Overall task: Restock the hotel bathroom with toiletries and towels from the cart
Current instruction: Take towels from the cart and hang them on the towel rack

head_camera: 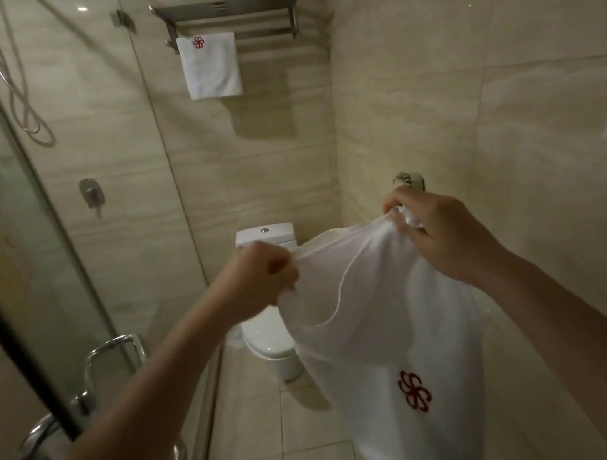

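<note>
Two hands, left hand (261, 277) and right hand (440, 234), fingers pinching white towel (390, 316) top edge; risk: slipping to floor (320, 450) before reaching far rack (227, 12).

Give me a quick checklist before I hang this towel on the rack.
1. Left hand grips the white towel at its top edge: ok.
2. Right hand grips the other end: ok.
3. Towel rack has free bar to the right of the hung towel: ok.
4. Top edge pulled straight: not ok, it sags between the hands.
5. Lower end clear of the toilet: cannot tell.
</note>
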### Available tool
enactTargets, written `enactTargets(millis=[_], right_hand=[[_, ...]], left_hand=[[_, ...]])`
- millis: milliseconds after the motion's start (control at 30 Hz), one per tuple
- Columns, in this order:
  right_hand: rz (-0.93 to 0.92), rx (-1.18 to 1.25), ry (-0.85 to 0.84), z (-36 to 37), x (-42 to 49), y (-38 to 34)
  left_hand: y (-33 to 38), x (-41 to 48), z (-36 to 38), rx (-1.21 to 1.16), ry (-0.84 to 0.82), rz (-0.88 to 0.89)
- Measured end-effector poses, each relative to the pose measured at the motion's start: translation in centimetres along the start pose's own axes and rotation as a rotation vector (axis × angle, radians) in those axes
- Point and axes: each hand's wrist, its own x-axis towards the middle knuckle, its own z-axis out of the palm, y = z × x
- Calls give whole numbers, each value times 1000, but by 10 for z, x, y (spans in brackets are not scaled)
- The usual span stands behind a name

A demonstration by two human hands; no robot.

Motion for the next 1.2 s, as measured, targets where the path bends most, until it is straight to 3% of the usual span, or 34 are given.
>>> enactTargets(millis=[200,267,500,833,1067,1200], right_hand=[[40,-40,-213,-11,-21,21],[38,-43,-207,-10,-24,29],[29,-11,-207,10,0,55],[-160,162,-103,64,128,75],[-143,155,-317,89,215,122],[-148,198,-396,100,256,143]], left_hand=[[27,41,-24,226,78,200],[30,49,-30,268,72,220],[14,65,-49,344,68,161],[-55,128,-80,427,163,-7],[-80,202,-87,453,145,-19],[-88,237,-89,462,221,-11]])
